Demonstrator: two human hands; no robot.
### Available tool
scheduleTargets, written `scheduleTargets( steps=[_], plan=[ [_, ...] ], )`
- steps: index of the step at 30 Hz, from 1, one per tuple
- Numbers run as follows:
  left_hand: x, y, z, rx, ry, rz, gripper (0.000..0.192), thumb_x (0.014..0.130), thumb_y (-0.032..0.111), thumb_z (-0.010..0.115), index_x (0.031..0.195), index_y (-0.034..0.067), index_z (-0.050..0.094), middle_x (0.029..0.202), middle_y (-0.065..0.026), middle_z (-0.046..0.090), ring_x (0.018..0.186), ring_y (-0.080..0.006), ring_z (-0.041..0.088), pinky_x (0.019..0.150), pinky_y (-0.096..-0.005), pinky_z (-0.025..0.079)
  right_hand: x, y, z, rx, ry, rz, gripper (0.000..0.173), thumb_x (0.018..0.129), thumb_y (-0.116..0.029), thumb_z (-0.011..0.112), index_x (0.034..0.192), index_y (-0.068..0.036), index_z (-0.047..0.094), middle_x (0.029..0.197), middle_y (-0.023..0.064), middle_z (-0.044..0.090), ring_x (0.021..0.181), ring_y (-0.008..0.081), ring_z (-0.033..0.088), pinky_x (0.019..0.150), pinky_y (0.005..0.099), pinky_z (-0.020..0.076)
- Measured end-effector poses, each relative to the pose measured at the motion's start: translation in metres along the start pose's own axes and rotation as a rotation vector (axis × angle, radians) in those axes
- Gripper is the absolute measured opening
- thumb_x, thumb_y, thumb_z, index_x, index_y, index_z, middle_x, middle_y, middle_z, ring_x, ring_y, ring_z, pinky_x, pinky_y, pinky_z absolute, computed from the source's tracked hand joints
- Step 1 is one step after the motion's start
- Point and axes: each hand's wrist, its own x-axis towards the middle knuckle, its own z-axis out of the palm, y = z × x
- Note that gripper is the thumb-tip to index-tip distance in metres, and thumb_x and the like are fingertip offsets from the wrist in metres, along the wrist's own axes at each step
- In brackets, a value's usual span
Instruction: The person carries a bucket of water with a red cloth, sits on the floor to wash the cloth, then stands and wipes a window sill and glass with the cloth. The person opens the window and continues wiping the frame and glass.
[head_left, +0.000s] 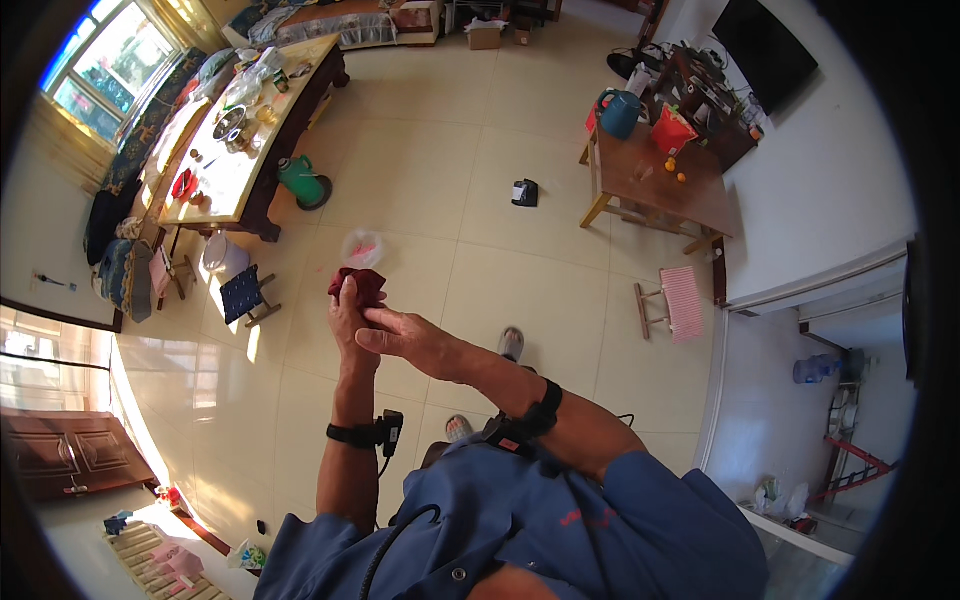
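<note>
A crumpled dark red cloth (363, 285) is in my left hand (348, 315), whose thumb or finger lies over it. My right hand (397, 334) reaches across from the right with its fingertips at the lower edge of the cloth; whether they grip it is hidden. Just beyond the cloth, on the tiled floor, stands a small whitish plastic-lined container (362, 248) with pink bits in it. Black straps with small devices are around both my forearms.
A long table (247, 161) bearing dishes and bags stands at the left, with a green thermos jug (298, 178) beside it. Folding stools (244, 295) (681, 304) stand left and right. A black package (525, 193) lies on the floor ahead; a wooden table (660, 176) stands at the right.
</note>
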Motion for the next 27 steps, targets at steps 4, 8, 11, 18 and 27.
scheduleTargets(
  steps=[4,8,11,18,27],
  plan=[
    [0.098,-0.015,0.046,-0.549,-0.456,-0.474,0.049,0.106,0.052,0.047,0.117,0.008,0.065,0.099,-0.0082,0.072,0.083,-0.0235,0.070,0.066,-0.0360,0.058,0.058,-0.035,-0.103,0.168,0.179,0.029,0.057,0.103,-0.055,0.064,0.119,-0.001,0.071,0.105,0.0069,0.073,0.100,0.0153,0.070,0.089,0.0320,0.0578],
    [0.157,-0.016,0.143,-0.471,-0.262,-0.466,0.053,0.109,0.052,0.040,0.127,0.007,0.062,0.114,-0.0107,0.071,0.098,-0.0249,0.070,0.081,-0.0368,0.059,0.143,-0.040,-0.207,1.042,0.014,0.313,0.048,0.104,-0.050,0.063,0.101,-0.003,0.072,0.089,0.0127,0.075,0.082,0.0240,0.075,0.073,0.0377,0.0639],
    [0.205,-0.007,0.210,-0.406,-0.180,-0.519,0.051,0.109,0.053,0.038,0.124,0.010,0.063,0.108,-0.0060,0.072,0.088,-0.0204,0.071,0.067,-0.0349,0.060,0.203,-0.040,-0.275,0.869,-0.024,0.308,0.049,0.107,-0.049,0.055,0.113,-0.003,0.073,0.094,0.0125,0.079,0.083,0.0218,0.078,0.074,0.0364,0.0656],
    [0.377,-0.032,0.243,-0.625,-0.682,-0.432,0.043,0.110,0.048,0.041,0.117,0.012,0.064,0.107,-0.0038,0.073,0.073,-0.0167,0.067,0.059,-0.0269,0.050,0.302,-0.096,-0.411,0.375,0.070,0.250,0.049,0.106,-0.046,0.061,0.097,0.001,0.073,0.076,0.0122,0.075,0.066,0.0232,0.075,0.059,0.0343,0.0630],
    [0.634,-0.006,0.430,-0.325,-0.443,-0.497,0.046,0.109,0.049,0.046,0.138,0.016,0.060,0.132,-0.0053,0.069,0.117,-0.0219,0.067,0.087,-0.0389,0.056,0.454,-0.159,-0.633,-0.456,0.757,-0.049,0.050,0.094,-0.044,0.075,0.123,-0.003,0.068,0.109,0.0202,0.071,0.098,0.0320,0.072,0.083,0.0441,0.0580]
  ],
)
